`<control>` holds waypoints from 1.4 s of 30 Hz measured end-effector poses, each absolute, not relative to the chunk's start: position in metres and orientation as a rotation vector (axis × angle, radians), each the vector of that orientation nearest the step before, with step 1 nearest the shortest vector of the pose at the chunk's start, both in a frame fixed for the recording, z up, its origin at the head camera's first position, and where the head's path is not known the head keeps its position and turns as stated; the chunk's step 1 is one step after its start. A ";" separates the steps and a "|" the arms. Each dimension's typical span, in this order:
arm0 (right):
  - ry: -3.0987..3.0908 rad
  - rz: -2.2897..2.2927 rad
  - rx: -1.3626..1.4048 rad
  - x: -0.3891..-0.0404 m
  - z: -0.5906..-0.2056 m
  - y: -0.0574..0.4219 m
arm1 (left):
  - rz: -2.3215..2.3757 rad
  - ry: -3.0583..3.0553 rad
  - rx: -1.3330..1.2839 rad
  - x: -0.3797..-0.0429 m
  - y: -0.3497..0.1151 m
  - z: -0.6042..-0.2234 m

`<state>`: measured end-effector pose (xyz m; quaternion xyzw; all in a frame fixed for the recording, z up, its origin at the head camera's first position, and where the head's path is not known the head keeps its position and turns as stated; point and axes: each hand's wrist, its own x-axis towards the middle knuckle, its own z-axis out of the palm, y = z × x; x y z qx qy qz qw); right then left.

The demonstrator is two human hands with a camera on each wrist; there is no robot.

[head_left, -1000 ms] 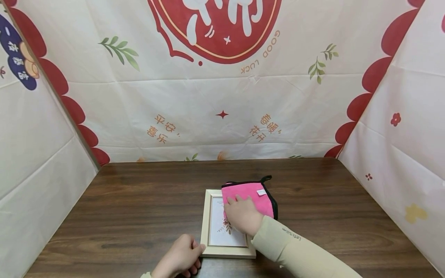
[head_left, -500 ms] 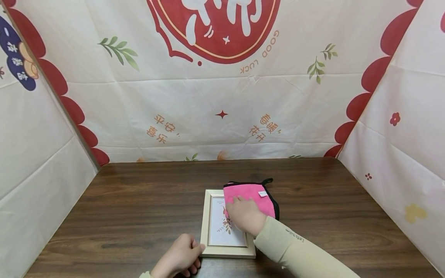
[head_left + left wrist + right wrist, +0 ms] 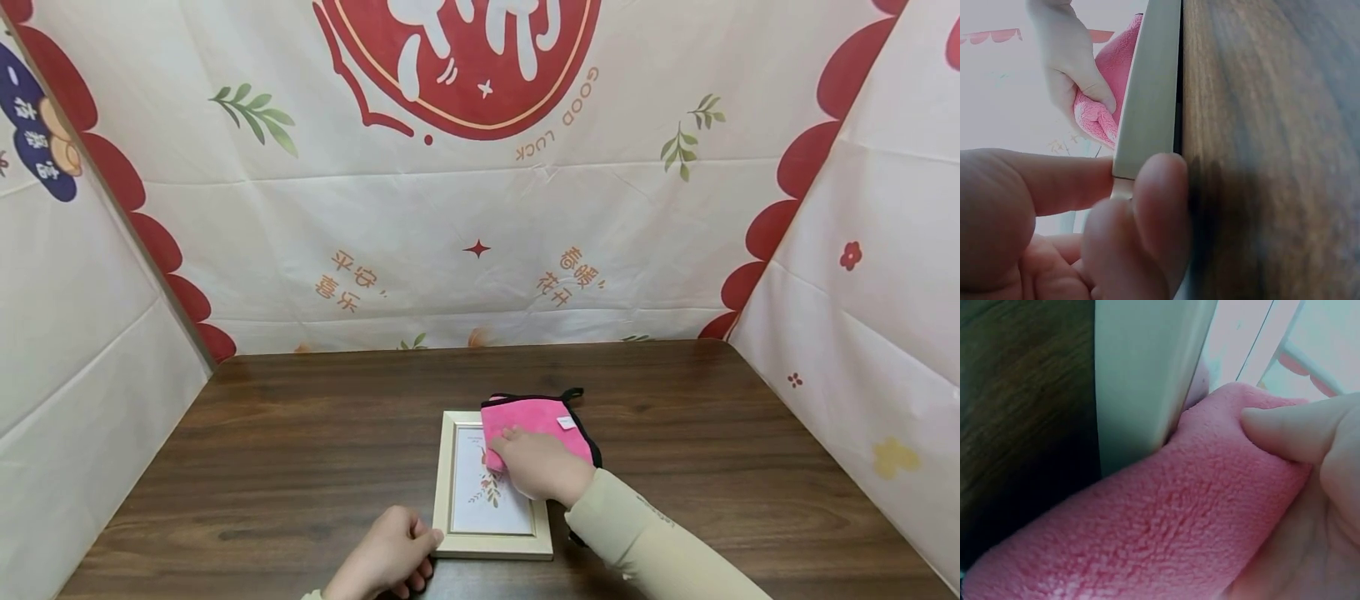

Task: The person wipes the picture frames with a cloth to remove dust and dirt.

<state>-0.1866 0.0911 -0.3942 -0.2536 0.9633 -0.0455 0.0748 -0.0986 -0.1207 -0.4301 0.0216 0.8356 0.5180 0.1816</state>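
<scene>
A cream picture frame [image 3: 447, 475] with a printed floral sheet lies face up on the brown table. At its near left corner, my left hand [image 3: 392, 550] pinches the edge, thumb on top and curled fingers against the side, as the left wrist view shows. My right hand [image 3: 542, 467] holds a pink cloth [image 3: 528, 415] with black trim against the frame's right half. In the right wrist view the thumb presses into the fleecy cloth [image 3: 1147, 531], which drapes over the frame's side [image 3: 1141, 375]. Cloth and hand hide the frame's upper right part.
The wood-grain table [image 3: 315, 433] extends on every side of the frame. A white printed backdrop [image 3: 420, 208] rises behind its far edge, with more printed cloth [image 3: 847, 350] along the right and left sides.
My right hand has slid slightly right and toward me, its fingers drawing in from spread to bunched on the cloth. The cloth has shifted only a little. Left hand and frame stay put.
</scene>
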 end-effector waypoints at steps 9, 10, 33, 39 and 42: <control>2.902 -0.169 -0.810 -0.188 -0.398 0.096 | 1.425 2.443 0.106 -0.101 -0.119 -0.428; 2.901 -0.171 -0.809 -0.188 -0.399 0.097 | 1.415 2.456 0.113 -0.101 -0.119 -0.427; 2.915 -0.138 -0.759 -0.182 -0.402 0.091 | 1.428 2.445 0.077 -0.111 -0.111 -0.428; 2.904 -0.101 -0.768 -0.179 -0.401 0.089 | 1.437 2.431 0.046 -0.110 -0.110 -0.426; 2.898 -0.092 -0.768 -0.176 -0.400 0.088 | 1.435 2.433 0.050 -0.110 -0.110 -0.426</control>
